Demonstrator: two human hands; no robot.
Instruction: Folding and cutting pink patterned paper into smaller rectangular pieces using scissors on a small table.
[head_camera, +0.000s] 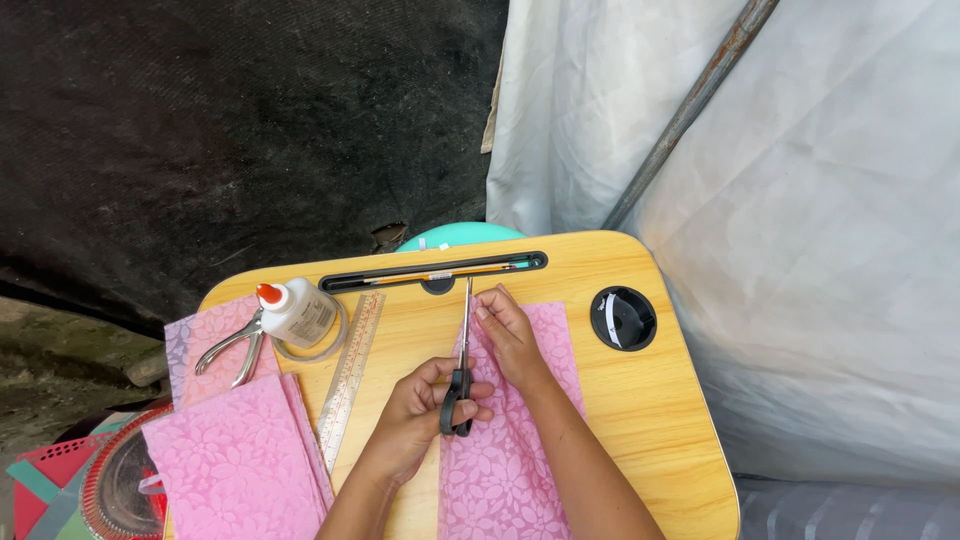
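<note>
- Pink sheet (520, 470) lay flat on the table (640, 400), running from the near edge up toward the pen slot (433, 271); it was patterned with raised flowers.
- Left hand (425, 405) was closed through the black handles of the scissors (463, 370), gripping them.
- Scissor blades pointed away from the person, along the sheet's left edge, with the tips close to its far edge and just short of the slot.
- Right hand (510, 335) lay flat on the sheet beside the blades, fingers spread narrow, pressing the sheet down and holding nothing.
- By my reading the cut had run almost the whole length of the sheet, since the blades stood near the far end; only a short stretch looked left. Whether a strip had come free on the left could not be told.
- A ruler (350, 378) lay slantwise just left of the hands.
- More pink sheets (235, 455) were stacked at the table's left corner, uncut as far as I could see.
- A glue bottle (297, 311) with an orange cap lay on a tape ring (335, 335), beside a metal punch (232, 350).
- A round black cup hole (623, 318) sat at the right, well apart.
</note>
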